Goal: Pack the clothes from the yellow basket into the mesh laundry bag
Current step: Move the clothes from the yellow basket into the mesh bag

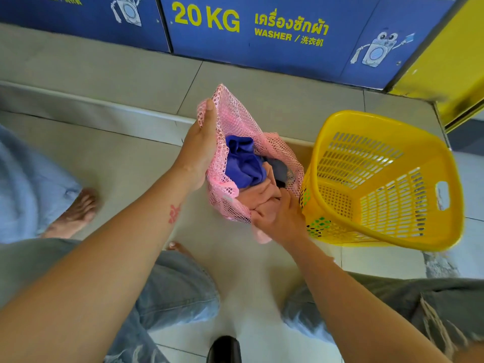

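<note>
One mesh bag [237,127], three garments inside, one yellow basket [387,184]

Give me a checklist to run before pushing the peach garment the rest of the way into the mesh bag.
1. Bag mouth held open: ok. The left hand grips the rim of the pink mesh laundry bag and holds it up.
2. Garment gripped: ok. The right hand is closed on the peach garment.
3. Garment fully inside: not ok. Part of it hangs over the near rim.
4. Room in the bag: cannot tell. A blue garment and a dark one already fill the opening.
5. Yellow basket emptied: ok. No clothes show inside it.
</note>
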